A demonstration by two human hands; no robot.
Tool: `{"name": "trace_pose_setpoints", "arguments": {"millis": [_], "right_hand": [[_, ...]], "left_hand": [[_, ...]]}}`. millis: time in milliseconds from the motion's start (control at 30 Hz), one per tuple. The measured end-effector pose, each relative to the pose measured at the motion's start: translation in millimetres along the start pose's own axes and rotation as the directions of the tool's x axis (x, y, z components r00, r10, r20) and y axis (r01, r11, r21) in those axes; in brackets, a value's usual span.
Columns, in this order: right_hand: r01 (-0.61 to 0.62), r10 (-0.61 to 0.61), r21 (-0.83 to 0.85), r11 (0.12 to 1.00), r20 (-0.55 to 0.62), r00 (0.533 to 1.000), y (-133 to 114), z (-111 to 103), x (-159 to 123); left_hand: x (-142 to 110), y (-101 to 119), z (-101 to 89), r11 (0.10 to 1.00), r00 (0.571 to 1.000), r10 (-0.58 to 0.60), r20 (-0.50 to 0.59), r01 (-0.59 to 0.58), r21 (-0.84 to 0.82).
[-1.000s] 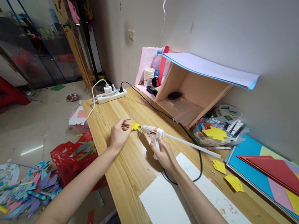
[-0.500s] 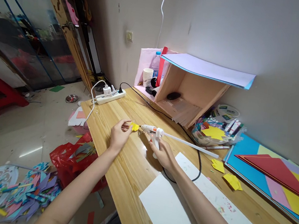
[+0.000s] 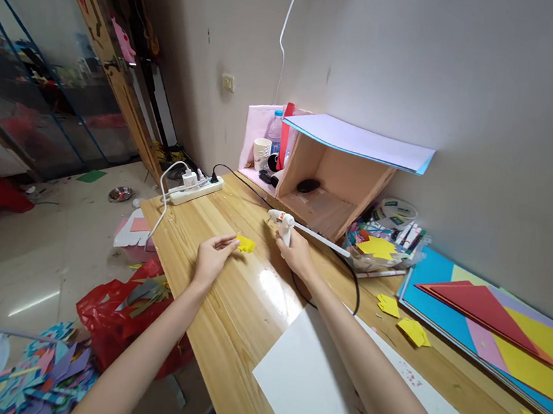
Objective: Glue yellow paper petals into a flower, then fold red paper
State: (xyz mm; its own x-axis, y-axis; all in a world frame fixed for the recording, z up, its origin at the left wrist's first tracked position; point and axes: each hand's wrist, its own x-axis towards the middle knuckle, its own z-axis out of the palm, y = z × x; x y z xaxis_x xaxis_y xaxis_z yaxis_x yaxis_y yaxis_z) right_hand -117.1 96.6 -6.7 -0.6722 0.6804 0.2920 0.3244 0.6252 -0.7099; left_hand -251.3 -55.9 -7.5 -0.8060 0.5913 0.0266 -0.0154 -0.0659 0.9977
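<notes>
My left hand (image 3: 212,259) pinches a small yellow paper piece (image 3: 246,244) by its left edge, just above the wooden table (image 3: 224,308). In my right hand (image 3: 296,253) is a white hot glue gun (image 3: 283,221), gripped by its handle. Its nozzle points left and sits apart from the paper, up and to the right of it. A long glue stick (image 3: 323,239) juts out of the gun's back end. The gun's black cord (image 3: 357,291) loops beside my right wrist.
A white power strip (image 3: 196,190) lies at the table's far left. Behind are an open box (image 3: 330,203) and a basket of markers (image 3: 387,247). White paper (image 3: 296,377), yellow cutouts (image 3: 413,332) and stacked coloured sheets (image 3: 489,320) lie right. A red bag (image 3: 107,310) stands left, below.
The glue gun has moved away from the yellow paper, toward the box. My left hand still holds the paper, now turned flatter. The camera view has shifted slightly.
</notes>
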Motion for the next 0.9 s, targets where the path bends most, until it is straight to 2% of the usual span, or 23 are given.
{"name": "trace_pose_setpoints", "arguments": {"millis": [133, 200, 267, 333, 367, 400, 467, 533, 600, 700, 800, 900], "right_hand": [[-0.047, 0.051, -0.069, 0.997, 0.058, 0.997, 1.6, 4.1, 2.3], [-0.048, 0.050, -0.122, 0.991, 0.019, 0.999, -1.8, 3.4, -6.2], [-0.048, 0.025, -0.181, 0.982, -0.128, 0.991, -9.7, 1.4, -21.6], [-0.110, 0.044, -0.170, 0.979, -0.351, 0.935, -21.3, -0.1, -41.1], [-0.128, 0.074, -0.116, 0.985, -0.391, 0.917, -27.5, -0.1, -50.6], [-0.121, 0.100, -0.030, 0.992, -0.382, 0.919, -33.3, 0.6, -58.9], [-0.100, 0.145, 0.225, 0.969, -0.190, 0.971, -42.1, 4.4, -70.0], [-0.175, 0.190, 0.475, 0.862, 0.016, 0.982, -45.5, 10.2, -73.4], [-0.274, 0.230, 0.642, 0.716, 0.154, 0.961, -44.5, 15.4, -72.0], [-0.340, 0.255, 0.742, 0.578, 0.231, 0.939, -40.9, 18.5, -69.1], [-0.363, 0.270, 0.754, 0.548, 0.252, 0.930, -39.5, 16.8, -69.3], [-0.374, 0.288, 0.743, 0.555, 0.250, 0.924, -40.3, 15.2, -70.4]], "left_hand": [[-1.8, 4.7, 1.5, 0.995, 0.997, -0.067, 0.039, 0.070, -0.077], [-2.4, 6.0, 1.7, 0.989, 0.993, -0.096, 0.070, 0.103, -0.103], [-2.7, 6.2, 1.7, 0.984, 0.987, -0.121, 0.105, 0.133, -0.116], [-3.3, 5.9, 1.8, 0.979, 0.979, -0.146, 0.139, 0.163, -0.122], [-3.8, 5.9, 2.0, 0.976, 0.975, -0.158, 0.155, 0.177, -0.124], [-4.6, 5.9, 2.4, 0.973, 0.970, -0.168, 0.174, 0.191, -0.125], [-6.8, 6.6, 3.3, 0.971, 0.958, -0.177, 0.224, 0.207, -0.122], [-9.4, 8.1, 4.4, 0.974, 0.947, -0.165, 0.276, 0.200, -0.102], [-11.8, 10.0, 5.5, 0.981, 0.940, -0.153, 0.306, 0.182, -0.069], [-13.9, 12.5, 6.7, 0.988, 0.940, -0.139, 0.313, 0.153, -0.023], [-14.7, 13.6, 7.7, 0.993, 0.938, -0.115, 0.327, 0.116, 0.017], [-15.0, 13.7, 8.3, 0.995, 0.939, -0.099, 0.328, 0.091, 0.042]]}}
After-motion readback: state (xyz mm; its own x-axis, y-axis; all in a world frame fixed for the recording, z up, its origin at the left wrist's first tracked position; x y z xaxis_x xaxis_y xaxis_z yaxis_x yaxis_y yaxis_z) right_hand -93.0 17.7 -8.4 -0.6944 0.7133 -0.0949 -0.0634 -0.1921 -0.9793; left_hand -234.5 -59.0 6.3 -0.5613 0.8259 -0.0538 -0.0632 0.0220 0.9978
